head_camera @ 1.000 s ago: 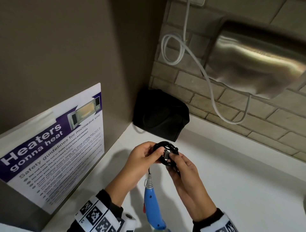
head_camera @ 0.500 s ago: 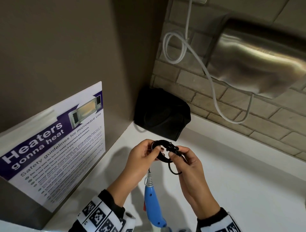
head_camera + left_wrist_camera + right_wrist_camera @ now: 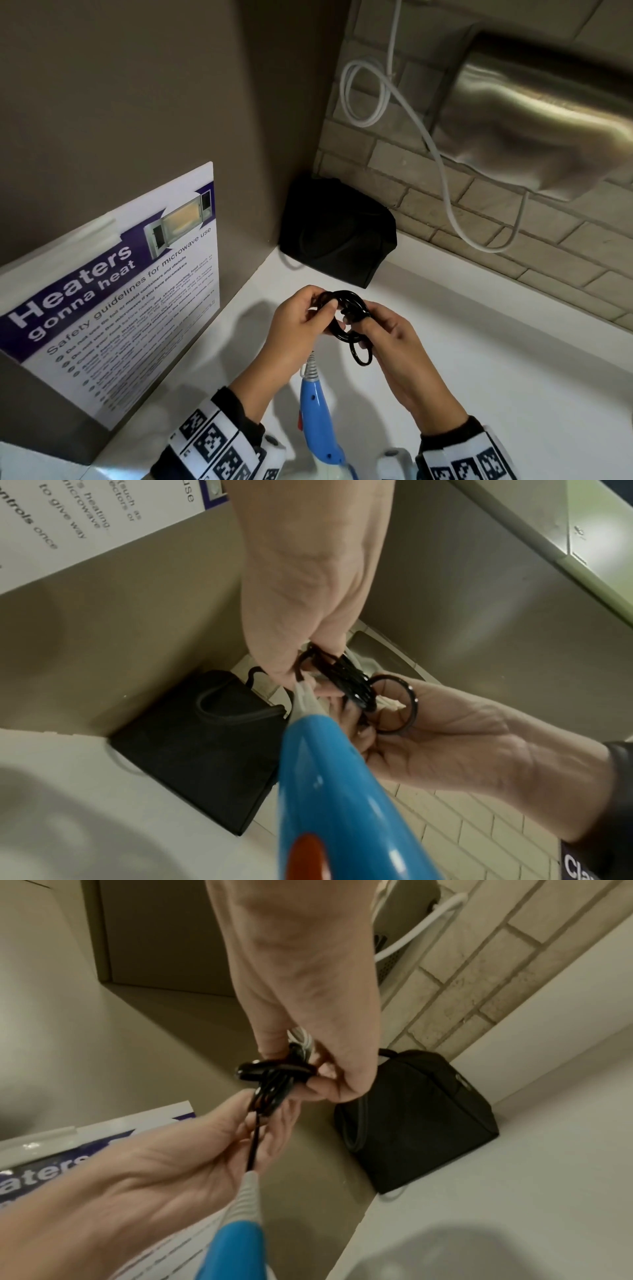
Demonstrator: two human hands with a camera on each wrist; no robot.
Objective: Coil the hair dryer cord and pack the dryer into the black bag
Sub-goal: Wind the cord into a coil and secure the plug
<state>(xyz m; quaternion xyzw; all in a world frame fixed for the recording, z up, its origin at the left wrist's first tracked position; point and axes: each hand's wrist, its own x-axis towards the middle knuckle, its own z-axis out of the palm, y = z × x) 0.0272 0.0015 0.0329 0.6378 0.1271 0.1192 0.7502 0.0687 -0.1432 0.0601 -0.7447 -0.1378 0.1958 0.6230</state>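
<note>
Since a second ago a small extra loop has dropped below the cord coil we hold above the tabletop, so we judge the coiling nearly done and the end being secured. Left to right we count one poster, one left hand with fingers pinching the coil, one blue hair dryer hanging beneath, one right hand with fingers clamped on the coil's other side, and one black bag waiting in the corner behind
</note>
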